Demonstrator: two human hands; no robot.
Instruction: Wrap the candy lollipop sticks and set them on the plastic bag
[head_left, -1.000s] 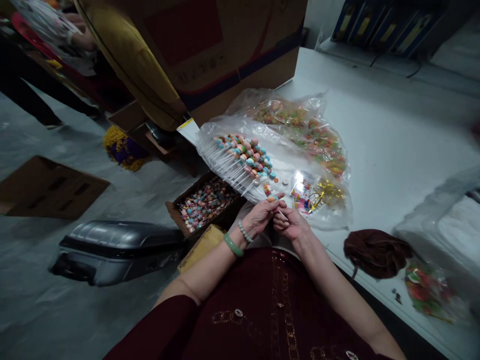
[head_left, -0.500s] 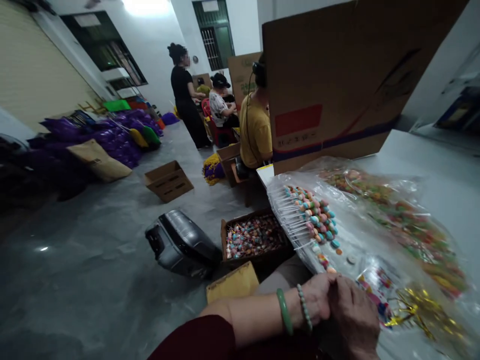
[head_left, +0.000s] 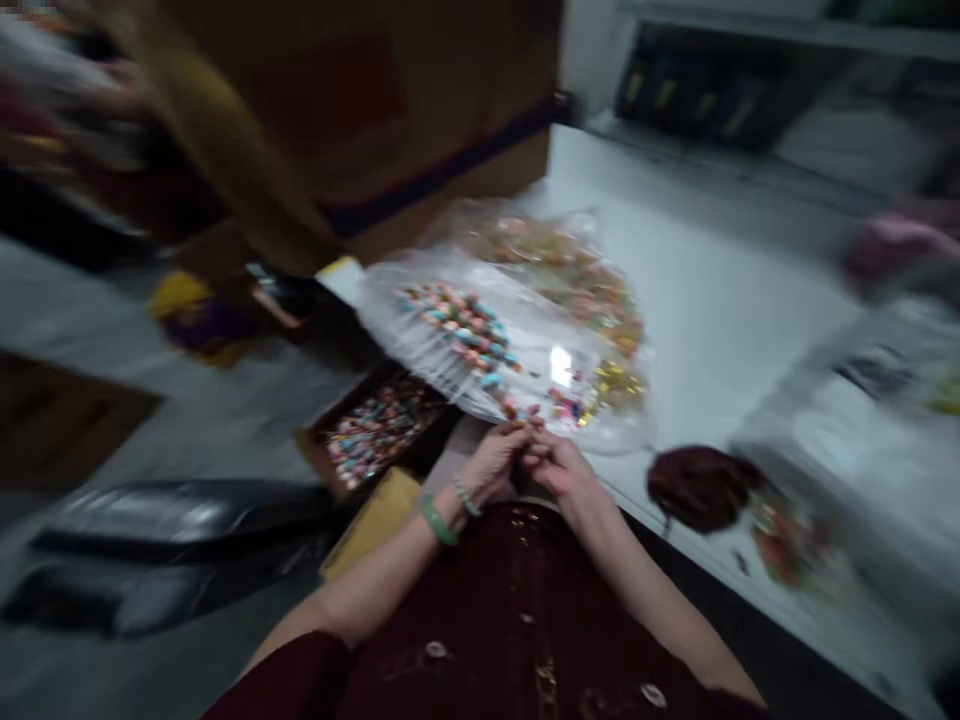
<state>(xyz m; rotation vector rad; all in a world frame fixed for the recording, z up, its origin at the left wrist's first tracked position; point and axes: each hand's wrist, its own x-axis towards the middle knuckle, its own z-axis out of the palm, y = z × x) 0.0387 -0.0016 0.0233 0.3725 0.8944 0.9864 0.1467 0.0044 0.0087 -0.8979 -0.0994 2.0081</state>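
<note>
The candy stick (head_left: 511, 410), a blurred stack of reddish and yellowish pieces, poked out just beyond the fingers of the left hand (head_left: 492, 458), which were clamped on it. The right hand (head_left: 559, 464) curled its fingers close beside, their grip too blurred to tell.

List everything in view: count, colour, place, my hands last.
Carton: one, brown, back left.
Table: one, white, centre to right.
Beaded sticks: many, multicoloured, on clear plastic.
Pieces: many, mostly orange, behind the sticks.
Tinsel: one bunch, gold, right of the sticks.
Cloth: one, dark brown, table's near edge.
Box: one, brown, filled, left of table.
Block: one, yellow, beside box.
Suitcase: one, grey, floor at left.
Bundle: one, yellow-purple, floor.
Shelf items: several, dark, upper right.
People: at least two, yellow and white tops, upper left.
Bracelets: two, green, left wrist.
Left hand, right hand: one each, bare, lower centre.
</note>
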